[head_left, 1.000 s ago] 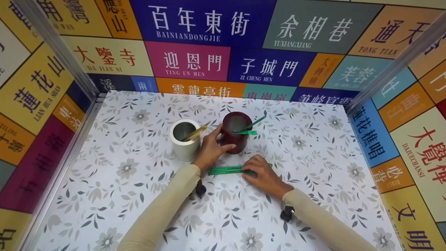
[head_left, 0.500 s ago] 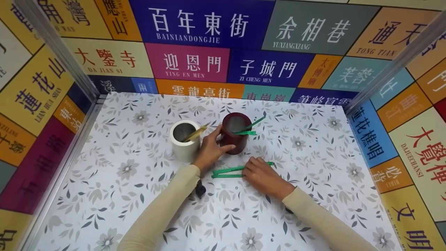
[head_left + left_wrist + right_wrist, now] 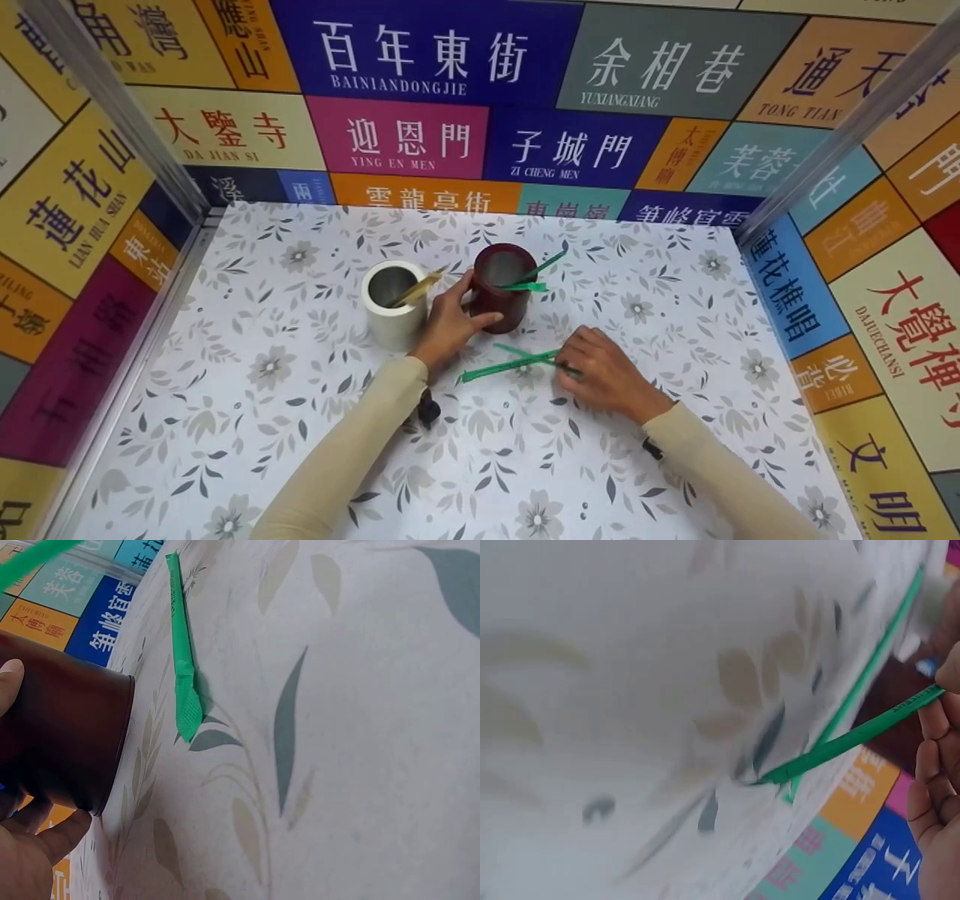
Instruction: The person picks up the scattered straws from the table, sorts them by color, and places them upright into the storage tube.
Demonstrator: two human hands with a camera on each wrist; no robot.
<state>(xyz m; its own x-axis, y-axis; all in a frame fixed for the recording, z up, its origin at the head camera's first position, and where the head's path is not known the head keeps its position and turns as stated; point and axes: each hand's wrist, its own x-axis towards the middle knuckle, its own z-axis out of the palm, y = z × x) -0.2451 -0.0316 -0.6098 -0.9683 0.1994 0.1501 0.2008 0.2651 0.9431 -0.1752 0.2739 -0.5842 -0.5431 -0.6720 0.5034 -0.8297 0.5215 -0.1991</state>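
My left hand (image 3: 450, 322) grips the side of a dark red-brown cup (image 3: 504, 304), thumb in front and fingers behind it. Two green strips (image 3: 529, 286) stick out over the cup's rim to the right. My right hand (image 3: 604, 371) pinches one end of a thin green paper-wrapped straw (image 3: 847, 741) between thumb and fingers; its other end slopes down toward the tabletop. Another green wrapped straw (image 3: 495, 369) lies on the table in front of the cup, crossing the pinched one in the head view. In the left wrist view a printed green straw (image 3: 181, 652) lies flat.
A white cup (image 3: 396, 322) stands just left of my left hand, with tan sticks (image 3: 418, 288) leaning out of it. Floral cloth covers the table (image 3: 300, 442). Panels with coloured sign prints (image 3: 427, 52) close off the back and both sides.
My right hand has moved right and lifted one green straw out of the bundle, turning it across the other. My left hand still holds the red-brown cup in place.
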